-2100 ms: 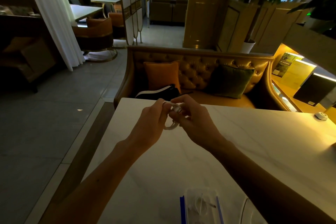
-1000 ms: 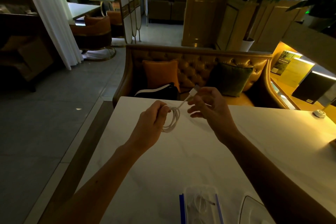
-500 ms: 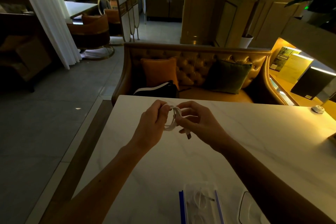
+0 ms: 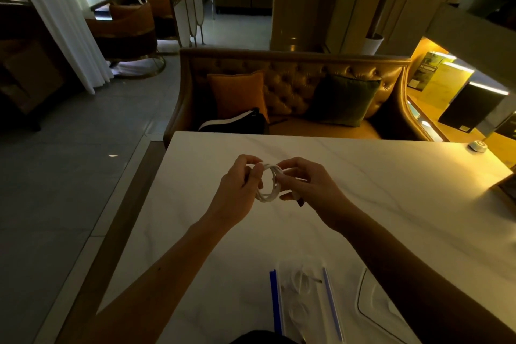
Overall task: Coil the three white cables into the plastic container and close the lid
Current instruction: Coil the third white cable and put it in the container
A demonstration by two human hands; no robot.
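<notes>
1. Both hands are raised over the middle of the white marble table [image 4: 391, 204], and the white cable [image 4: 265, 198] hangs between them, wound into a small round coil of several loops, clear of the tabletop.
2. The left hand [image 4: 240, 190] pinches the coil's left side. Its fingers [image 4: 255, 173] are curled, with the loops running just past the fingertips.
3. The right hand [image 4: 310, 184] grips the coil's right side, thumb and forefinger closed on the strands. The other fingers are curled beneath, and a short dark-tipped plug end pokes out below them.
4. The open ring of the coil shows in the gap between the two hands.
5. Near the table's front edge sits the clear plastic container [image 4: 275, 301] with blue strips along its sides. Pale loops show faintly inside it.
6. Just right of it lies the clear lid [image 4: 374, 307], partly hidden by the right forearm.
7. Beyond the table stands a tufted leather sofa [image 4: 293, 64].
</notes>
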